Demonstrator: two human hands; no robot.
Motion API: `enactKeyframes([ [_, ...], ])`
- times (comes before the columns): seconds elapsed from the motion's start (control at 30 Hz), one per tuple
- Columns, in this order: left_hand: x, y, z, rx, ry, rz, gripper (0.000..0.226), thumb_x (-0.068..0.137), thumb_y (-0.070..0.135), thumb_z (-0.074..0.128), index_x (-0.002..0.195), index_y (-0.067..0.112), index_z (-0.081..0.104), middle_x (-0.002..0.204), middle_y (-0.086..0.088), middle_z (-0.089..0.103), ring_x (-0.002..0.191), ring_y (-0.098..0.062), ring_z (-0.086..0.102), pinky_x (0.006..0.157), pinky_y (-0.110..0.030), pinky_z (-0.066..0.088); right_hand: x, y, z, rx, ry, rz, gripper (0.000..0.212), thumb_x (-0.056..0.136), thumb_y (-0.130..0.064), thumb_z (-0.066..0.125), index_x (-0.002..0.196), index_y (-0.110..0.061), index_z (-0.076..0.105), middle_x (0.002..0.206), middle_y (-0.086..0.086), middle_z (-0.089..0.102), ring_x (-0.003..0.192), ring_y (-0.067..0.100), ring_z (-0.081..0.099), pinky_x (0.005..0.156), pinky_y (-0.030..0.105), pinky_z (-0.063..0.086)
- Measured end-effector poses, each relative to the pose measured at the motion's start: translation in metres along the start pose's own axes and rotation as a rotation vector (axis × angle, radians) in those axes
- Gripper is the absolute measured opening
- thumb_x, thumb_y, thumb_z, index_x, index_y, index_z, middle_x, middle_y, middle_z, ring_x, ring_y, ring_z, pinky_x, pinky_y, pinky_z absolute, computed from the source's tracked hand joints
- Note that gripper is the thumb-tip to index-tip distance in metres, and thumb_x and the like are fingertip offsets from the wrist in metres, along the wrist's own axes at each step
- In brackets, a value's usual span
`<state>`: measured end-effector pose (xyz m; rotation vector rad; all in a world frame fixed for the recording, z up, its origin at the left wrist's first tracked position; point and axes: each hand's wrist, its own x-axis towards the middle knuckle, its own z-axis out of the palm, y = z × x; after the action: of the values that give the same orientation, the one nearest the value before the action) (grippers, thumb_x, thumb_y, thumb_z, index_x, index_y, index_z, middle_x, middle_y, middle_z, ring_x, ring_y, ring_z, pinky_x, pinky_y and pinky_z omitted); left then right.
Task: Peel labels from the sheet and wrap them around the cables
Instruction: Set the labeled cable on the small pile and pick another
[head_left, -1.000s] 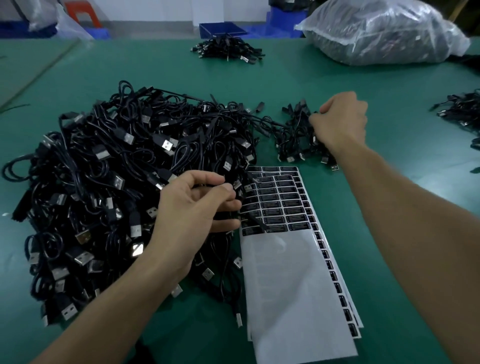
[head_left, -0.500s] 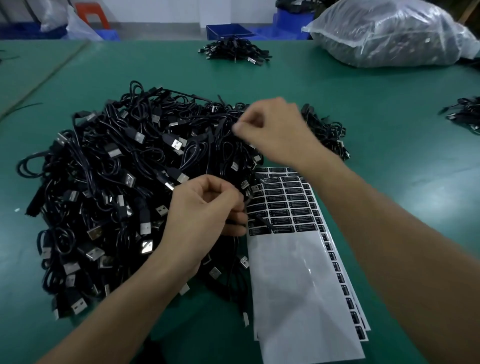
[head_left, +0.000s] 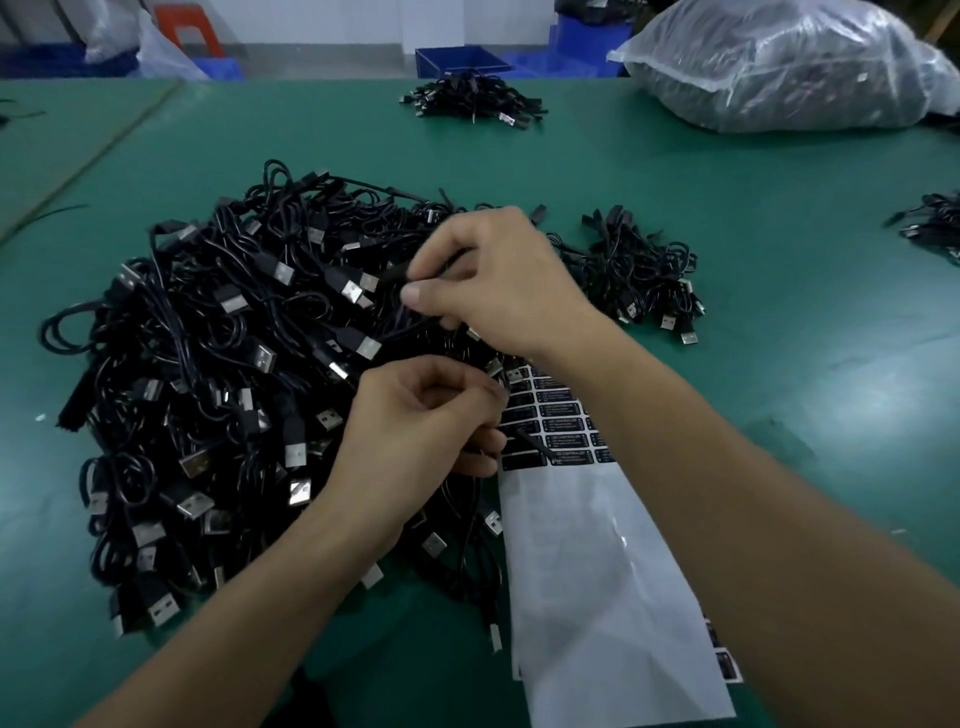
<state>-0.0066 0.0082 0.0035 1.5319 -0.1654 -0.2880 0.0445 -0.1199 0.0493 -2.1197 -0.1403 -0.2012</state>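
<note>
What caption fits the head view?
Right hand and left hand pinch cables over the cable pile beside a partly peeled label sheet.

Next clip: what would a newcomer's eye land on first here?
The big tangled heap of black USB cables fills the left and middle of the green table. At its right edge both hands work: the right hand pinches a cable from the heap, and the left hand, nearer, has a curled grip on a second cable. Beside them lies the label sheet, black labels at its far end, bare backing nearer.
</note>
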Motion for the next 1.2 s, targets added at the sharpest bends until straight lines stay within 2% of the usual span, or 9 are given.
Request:
enactKeyframes([
  [0.1, -0.003, 0.002, 0.002, -0.014, 0.015, 0.021, 0.026, 0.087, 0.000, 0.068, 0.066, 0.016, 0.072, 0.062, -0.005, 0.068, 0.055, -0.017, 0.068, 0.047, -0.025, 0.053, -0.008, 0.015, -0.012, 0.051, 0.089, 0.052, 0.016, 0.083, -0.015, 0.081, 0.077, -0.025, 0.070, 0.077, -0.005, 0.075, 0.071, 0.004, 0.071, 0.072, 0.024, 0.058],
  [0.2, -0.008, 0.004, 0.005, 0.039, 0.018, 0.131, 0.018, 0.089, 0.004, 0.070, 0.073, 0.011, 0.069, 0.060, -0.005, 0.067, 0.049, -0.016, 0.065, 0.043, -0.024, 0.051, -0.018, 0.027, -0.023, 0.119, 0.137, 0.119, 0.013, 0.086, -0.013, 0.078, 0.080, -0.021, 0.071, 0.075, -0.002, 0.075, 0.064, 0.004, 0.069, 0.061, 0.017, 0.052],
  [0.37, -0.013, 0.015, 0.006, 0.018, -0.036, 0.141, 0.030, 0.083, 0.033, 0.074, 0.072, 0.006, 0.069, 0.054, -0.005, 0.063, 0.038, -0.016, 0.058, 0.035, -0.020, 0.043, -0.028, 0.030, -0.041, 0.717, 0.310, 0.197, 0.012, 0.092, -0.003, 0.067, 0.086, -0.013, 0.065, 0.070, -0.001, 0.070, 0.058, 0.009, 0.063, 0.053, 0.020, 0.048],
  [0.57, -0.014, 0.020, 0.004, 0.039, -0.284, -0.083, 0.041, 0.082, 0.053, 0.064, 0.090, 0.015, 0.077, 0.081, -0.013, 0.076, 0.069, -0.027, 0.076, 0.043, -0.024, 0.052, -0.043, 0.016, -0.041, 1.178, 0.403, 0.253, 0.009, 0.095, -0.001, 0.061, 0.088, -0.007, 0.061, 0.067, 0.006, 0.068, 0.056, 0.011, 0.064, 0.051, 0.018, 0.052],
  [0.7, -0.014, 0.025, 0.006, -0.112, -0.269, -0.153, 0.050, 0.080, 0.064, 0.057, 0.121, 0.036, 0.053, 0.090, -0.015, 0.077, 0.074, -0.028, 0.076, 0.047, -0.027, 0.054, -0.058, 0.016, -0.031, 1.205, 0.287, 0.377, 0.005, 0.093, -0.001, 0.062, 0.090, -0.005, 0.061, 0.062, 0.007, 0.066, 0.051, 0.010, 0.062, 0.046, 0.016, 0.050],
  [0.8, -0.013, 0.034, -0.001, -0.327, -0.104, -0.076, 0.069, 0.087, 0.071, 0.043, 0.136, 0.023, 0.047, 0.082, -0.015, 0.077, 0.050, -0.019, 0.069, 0.039, -0.022, 0.048, -0.073, 0.025, -0.032, 1.195, 0.181, 0.438, 0.008, 0.078, -0.006, 0.071, 0.077, -0.011, 0.065, 0.061, 0.004, 0.062, 0.047, 0.007, 0.055, 0.041, 0.015, 0.043],
  [0.9, -0.013, 0.043, -0.011, -0.362, 0.014, 0.028, 0.055, 0.101, 0.058, 0.037, 0.115, 0.016, 0.069, 0.066, -0.007, 0.072, 0.034, -0.010, 0.052, 0.033, -0.016, 0.038, -0.084, 0.034, -0.043, 1.162, 0.163, 0.446, 0.011, 0.070, -0.009, 0.073, 0.063, -0.014, 0.066, 0.064, 0.003, 0.059, 0.045, 0.006, 0.051, 0.039, 0.015, 0.042],
  [1.0, -0.012, 0.044, -0.008, -0.287, 0.029, 0.028, 0.030, 0.098, 0.035, 0.055, 0.091, 0.015, 0.076, 0.067, -0.004, 0.070, 0.039, -0.009, 0.055, 0.034, -0.017, 0.040, -0.088, 0.037, -0.047, 1.106, 0.184, 0.478, 0.011, 0.070, -0.009, 0.075, 0.073, -0.011, 0.065, 0.064, 0.006, 0.064, 0.046, 0.008, 0.057, 0.041, 0.015, 0.047],
  [1.2, -0.008, 0.039, -0.004, -0.641, 0.019, 0.019, 0.044, 0.073, 0.041, 0.071, 0.102, 0.009, 0.069, 0.081, -0.004, 0.075, 0.070, -0.008, 0.073, 0.057, -0.017, 0.057, -0.092, 0.037, -0.037, 0.889, 0.312, 0.564, 0.018, 0.088, -0.001, 0.069, 0.079, -0.008, 0.056, 0.059, 0.008, 0.067, 0.049, 0.016, 0.066, 0.041, 0.018, 0.049],
])
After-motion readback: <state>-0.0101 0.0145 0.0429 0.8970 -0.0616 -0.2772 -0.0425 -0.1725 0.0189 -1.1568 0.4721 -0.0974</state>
